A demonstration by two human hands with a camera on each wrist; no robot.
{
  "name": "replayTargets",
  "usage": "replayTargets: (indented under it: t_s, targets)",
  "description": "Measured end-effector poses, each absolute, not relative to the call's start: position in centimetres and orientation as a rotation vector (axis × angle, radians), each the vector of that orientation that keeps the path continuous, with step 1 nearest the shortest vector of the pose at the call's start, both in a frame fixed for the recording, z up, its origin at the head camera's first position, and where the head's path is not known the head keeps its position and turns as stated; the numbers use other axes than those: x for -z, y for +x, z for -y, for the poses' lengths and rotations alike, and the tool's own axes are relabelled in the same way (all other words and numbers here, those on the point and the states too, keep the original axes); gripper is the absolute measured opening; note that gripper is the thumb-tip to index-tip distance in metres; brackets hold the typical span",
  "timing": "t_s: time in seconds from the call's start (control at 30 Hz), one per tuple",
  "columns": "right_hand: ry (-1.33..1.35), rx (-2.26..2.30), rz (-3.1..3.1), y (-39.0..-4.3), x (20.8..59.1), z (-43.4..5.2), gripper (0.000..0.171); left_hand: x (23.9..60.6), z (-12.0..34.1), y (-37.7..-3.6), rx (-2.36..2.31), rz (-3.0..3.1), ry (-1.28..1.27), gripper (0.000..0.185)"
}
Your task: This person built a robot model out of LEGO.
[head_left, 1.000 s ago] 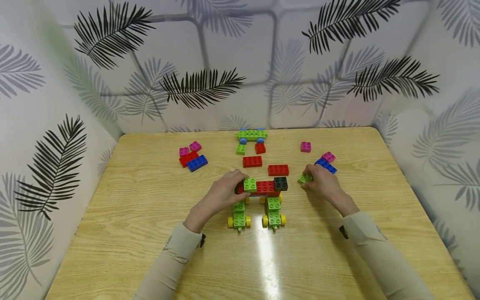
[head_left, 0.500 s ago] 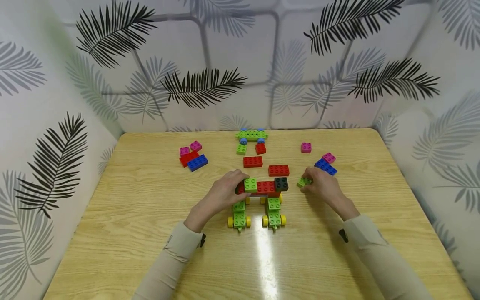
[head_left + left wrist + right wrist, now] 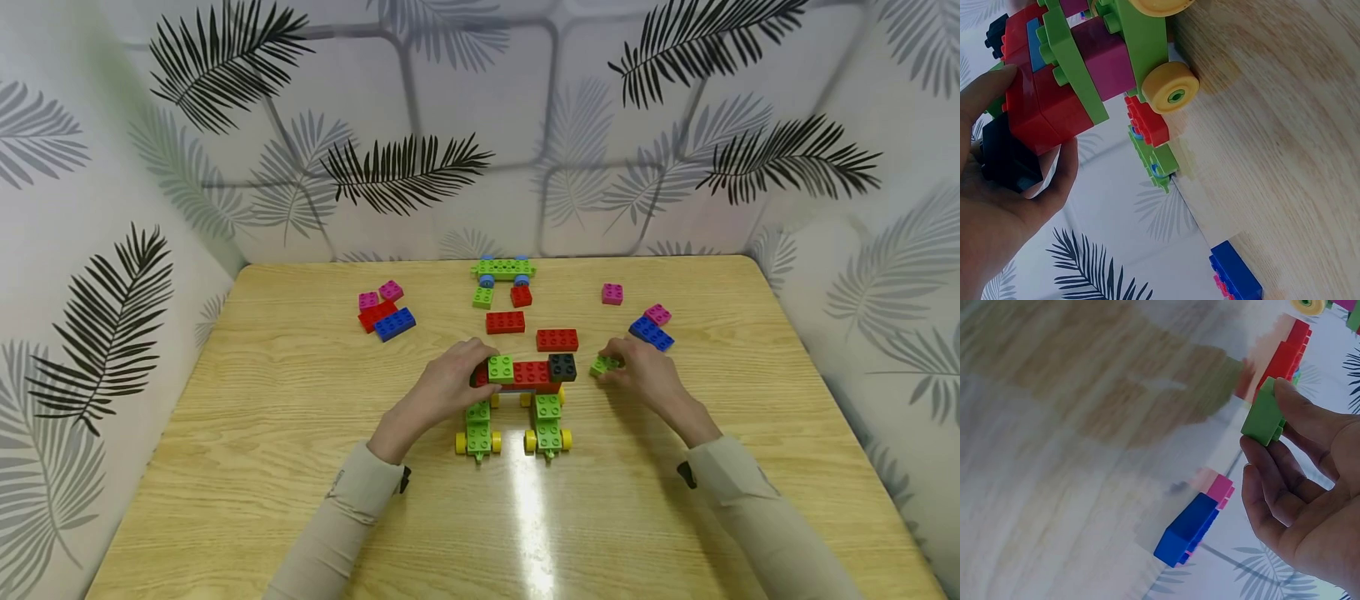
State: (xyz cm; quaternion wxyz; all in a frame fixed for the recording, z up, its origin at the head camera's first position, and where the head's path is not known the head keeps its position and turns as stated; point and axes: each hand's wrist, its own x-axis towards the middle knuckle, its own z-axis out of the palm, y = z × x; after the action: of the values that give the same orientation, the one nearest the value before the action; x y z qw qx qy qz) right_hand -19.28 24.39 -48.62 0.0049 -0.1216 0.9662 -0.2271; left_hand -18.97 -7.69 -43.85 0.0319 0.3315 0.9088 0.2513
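The left hand (image 3: 442, 392) holds the block car (image 3: 521, 400); the right hand (image 3: 645, 375) pinches a green block (image 3: 602, 365). A red block (image 3: 557, 340) lies just behind.

You face a light wooden table (image 3: 247, 467); leaf-print wall panels (image 3: 465, 125) enclose it behind and both sides; glare streaks its near edge.
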Motion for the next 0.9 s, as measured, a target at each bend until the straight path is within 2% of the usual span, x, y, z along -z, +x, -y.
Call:
replayTargets:
  t_s: [0.9]
  targets:
    - [-0.497,0.800,-3.076,-18.1,46.6,-23.5,0.028,43.8,7.7,-19.0,-0.763,-2.793,1.024,0.044]
